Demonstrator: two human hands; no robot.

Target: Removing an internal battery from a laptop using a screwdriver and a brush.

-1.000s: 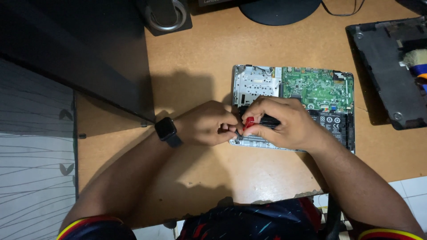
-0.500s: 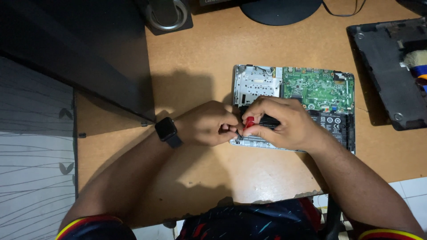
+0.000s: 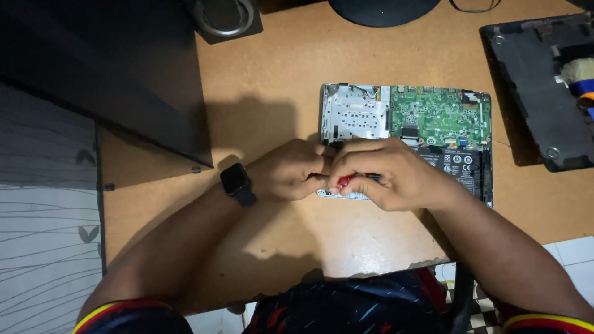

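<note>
An opened laptop base (image 3: 371,111) lies on the wooden desk, showing a silver metal plate, a green circuit board (image 3: 439,114) and a black battery. My right hand (image 3: 390,173) is closed around a red and black screwdriver (image 3: 348,179) over the laptop's near left corner. My left hand (image 3: 291,168), with a black watch on its wrist, meets the right hand there; its fingertips pinch at the tool's tip. The tip itself is hidden by the fingers.
A black laptop cover (image 3: 544,93) lies at the right edge of the desk (image 3: 272,80). A dark monitor base (image 3: 380,9) and a round speaker (image 3: 226,15) stand at the back. A large black box (image 3: 99,68) rises at the left.
My right hand has curled further over the screwdriver, hiding more of its red handle. Both hands stay at the same corner.
</note>
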